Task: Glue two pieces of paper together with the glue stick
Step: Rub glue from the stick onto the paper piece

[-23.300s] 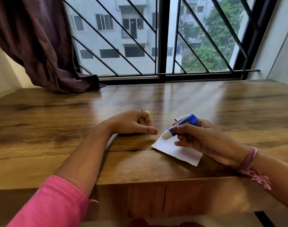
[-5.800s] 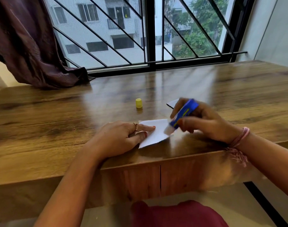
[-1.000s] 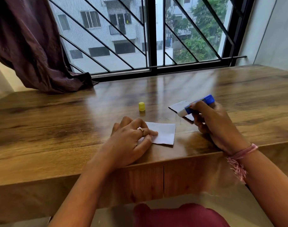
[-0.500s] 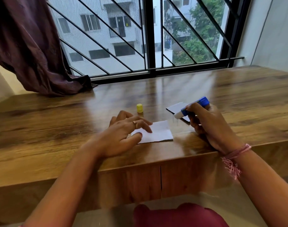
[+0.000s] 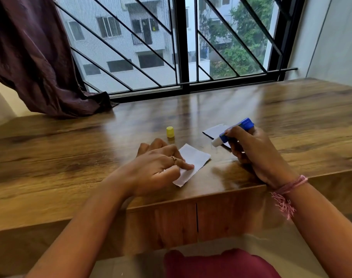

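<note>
The left hand (image 5: 159,169) lies flat on the nearer paper (image 5: 193,163) close to the bench (image 5: 70,157) front edge, fingers spread and gripping nothing, the index tip pinning the sheet. The right hand (image 5: 251,153) has its grip clamped on the glue stick (image 5: 233,132), blue barrel tilted, the white glue end pointing toward 8 o'clock and raised off the wood. The second paper (image 5: 213,131) lies at 1 o'clock from the first, apart from it and partly hidden behind the right hand. The yellow cap (image 5: 170,131) stands upright at 11 o'clock from the nearer paper.

Judging from this layout, several things could go wrong:

1. The exposed glue tip hovers just over the second paper and the bare bench; a dip of the wrist would likely smear either one.
2. If the nearer sheet carries wet glue, which cannot be told here, the left fingers resting on it may stick and lift or crumple it.
3. Picking up the second sheet with the stick in the same hand invites a clumsy pinch and a crooked join.
4. With the cap off, the stick may dry.
</note>
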